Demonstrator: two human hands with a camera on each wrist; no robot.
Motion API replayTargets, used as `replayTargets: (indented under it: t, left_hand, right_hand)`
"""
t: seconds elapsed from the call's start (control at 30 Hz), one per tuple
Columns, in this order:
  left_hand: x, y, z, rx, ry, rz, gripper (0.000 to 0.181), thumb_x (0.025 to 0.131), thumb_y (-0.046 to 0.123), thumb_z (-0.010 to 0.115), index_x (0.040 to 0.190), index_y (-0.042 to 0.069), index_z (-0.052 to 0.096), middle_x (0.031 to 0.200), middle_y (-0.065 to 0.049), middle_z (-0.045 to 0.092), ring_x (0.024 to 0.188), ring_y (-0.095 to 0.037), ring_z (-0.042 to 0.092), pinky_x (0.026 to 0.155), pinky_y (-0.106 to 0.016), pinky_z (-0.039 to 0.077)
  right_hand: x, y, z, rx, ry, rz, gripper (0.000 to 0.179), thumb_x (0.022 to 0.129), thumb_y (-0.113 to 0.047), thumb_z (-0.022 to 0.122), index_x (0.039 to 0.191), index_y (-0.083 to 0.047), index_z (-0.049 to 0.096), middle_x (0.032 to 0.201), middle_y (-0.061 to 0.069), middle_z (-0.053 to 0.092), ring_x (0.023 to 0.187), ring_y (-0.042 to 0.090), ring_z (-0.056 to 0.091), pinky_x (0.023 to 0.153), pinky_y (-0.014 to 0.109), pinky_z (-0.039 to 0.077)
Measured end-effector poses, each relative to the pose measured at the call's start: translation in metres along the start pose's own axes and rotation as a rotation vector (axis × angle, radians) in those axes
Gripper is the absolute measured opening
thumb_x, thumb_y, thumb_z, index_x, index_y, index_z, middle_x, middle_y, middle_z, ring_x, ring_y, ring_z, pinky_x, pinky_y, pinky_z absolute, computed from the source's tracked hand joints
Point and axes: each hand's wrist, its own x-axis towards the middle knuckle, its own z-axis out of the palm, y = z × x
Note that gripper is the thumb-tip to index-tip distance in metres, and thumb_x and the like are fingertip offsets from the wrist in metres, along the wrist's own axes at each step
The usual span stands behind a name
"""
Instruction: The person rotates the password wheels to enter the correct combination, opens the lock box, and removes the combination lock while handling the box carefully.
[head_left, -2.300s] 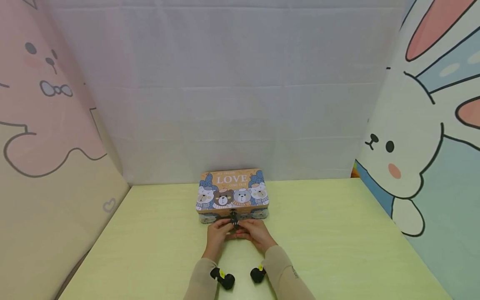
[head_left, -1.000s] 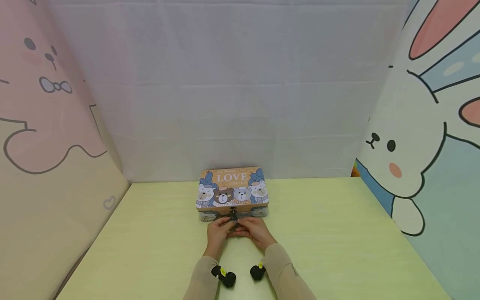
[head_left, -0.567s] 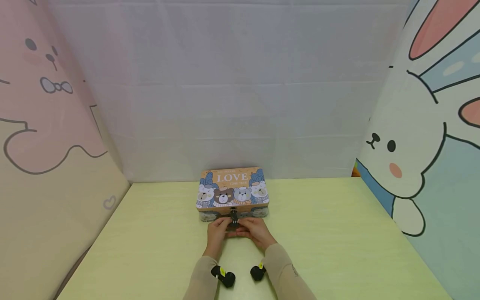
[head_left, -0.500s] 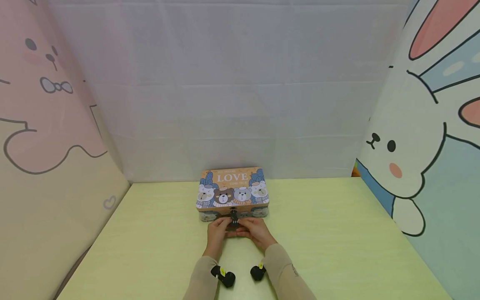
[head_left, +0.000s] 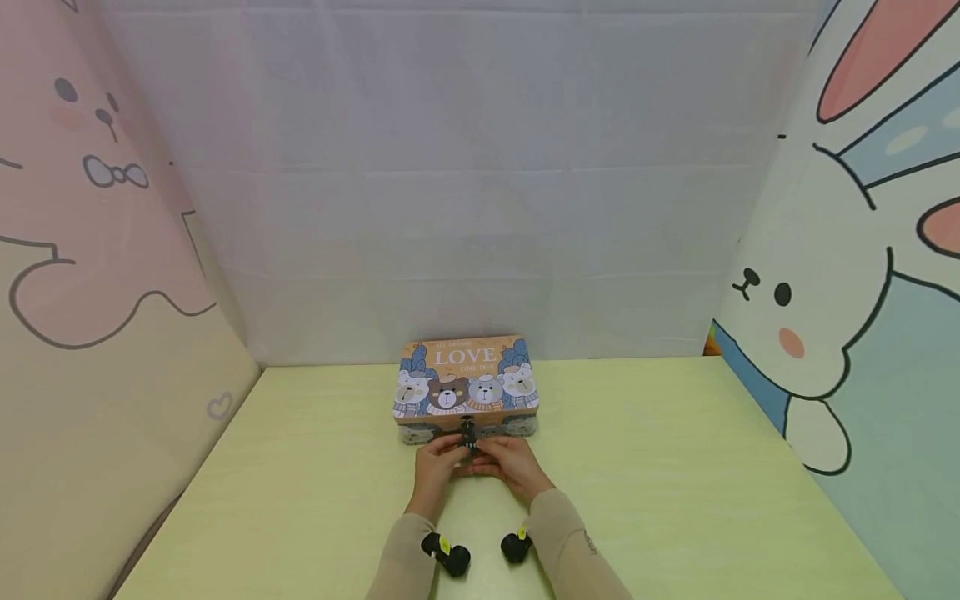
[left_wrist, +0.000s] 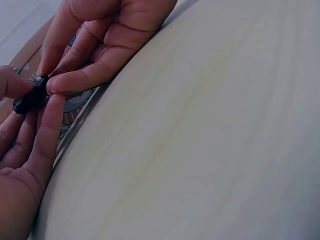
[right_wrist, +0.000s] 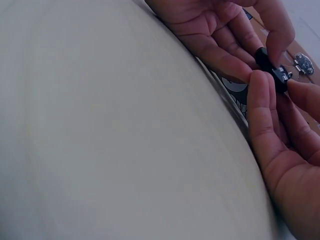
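Observation:
A small black padlock (head_left: 469, 433), seemingly with number wheels, hangs at the front of a tin box (head_left: 465, 360) printed with bears and the word LOVE. The box lid is down. My left hand (head_left: 432, 479) pinches the padlock from the left, its thumb over the lower face. From the other side, my right hand (head_left: 519, 468) holds it with thumb and fingers. In the right wrist view the black padlock body (right_wrist: 265, 61) shows small silver parts, beside the box's metal latch (right_wrist: 304, 64). Fingers cover part of the padlock (left_wrist: 31, 98) in the left wrist view.
The box stands at the back of a pale green table (head_left: 300, 492), close to a white cloth backdrop (head_left: 480, 183). Cartoon-printed panels flank the table: a pink and cream one (head_left: 112, 275) at left, a rabbit one (head_left: 817, 350) at right. Black wrist cameras (head_left: 448, 557) sit on both sleeves.
Half a second ago the left thumb was off the padlock's face; now it lies over it again, as it did one second ago. The box and the right hand look nearly unchanged.

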Motion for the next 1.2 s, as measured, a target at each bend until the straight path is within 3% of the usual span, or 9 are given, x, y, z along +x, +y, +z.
replayTargets:
  t: [0.3,0.67,1.0,1.2]
  left_hand:
    - [0.0024,-0.0040,0.0002,0.098,0.046,0.032,0.029,0.078,-0.008,0.073,0.105,-0.018,0.067,0.083,-0.009,0.072,0.069,-0.007,0.063,0.056,-0.021,0.058]
    - [0.0035,-0.0054,0.0023,0.155,0.072,0.055,0.026,0.079,-0.005,0.075,0.101,-0.017,0.069,0.083,-0.012,0.073,0.069,-0.007,0.065,0.057,-0.019,0.057]
    - [0.0013,-0.0043,0.0016,0.058,0.025,0.020,0.026,0.084,-0.006,0.070,0.106,-0.019,0.065,0.084,-0.013,0.072,0.067,-0.012,0.067,0.056,-0.029,0.062]
    - [0.0020,-0.0024,-0.0005,-0.012,0.004,-0.004,0.023,0.088,-0.002,0.062,0.103,-0.018,0.066,0.089,-0.009,0.070,0.074,-0.013,0.067,0.059,-0.032,0.063]
  right_hand:
    - [0.0007,0.0007,-0.0003,-0.002,0.011,0.008,0.026,0.100,0.001,0.052,0.115,0.023,0.057,0.079,0.007,0.067,0.070,0.012,0.067,0.071,0.026,0.062]
    - [0.0007,0.0006,-0.0008,-0.003,0.007,0.003,0.026,0.101,0.000,0.052,0.114,0.022,0.057,0.080,0.008,0.067,0.071,0.013,0.067,0.071,0.026,0.062]
    - [-0.0002,-0.0003,-0.0010,-0.014,-0.002,0.000,0.028,0.101,-0.001,0.052,0.116,0.023,0.057,0.081,0.007,0.067,0.072,0.013,0.068,0.071,0.026,0.062]
    - [0.0007,0.0000,-0.0008,-0.013,0.001,0.005,0.028,0.101,-0.001,0.054,0.115,0.022,0.057,0.079,0.007,0.067,0.071,0.012,0.067,0.071,0.026,0.062]
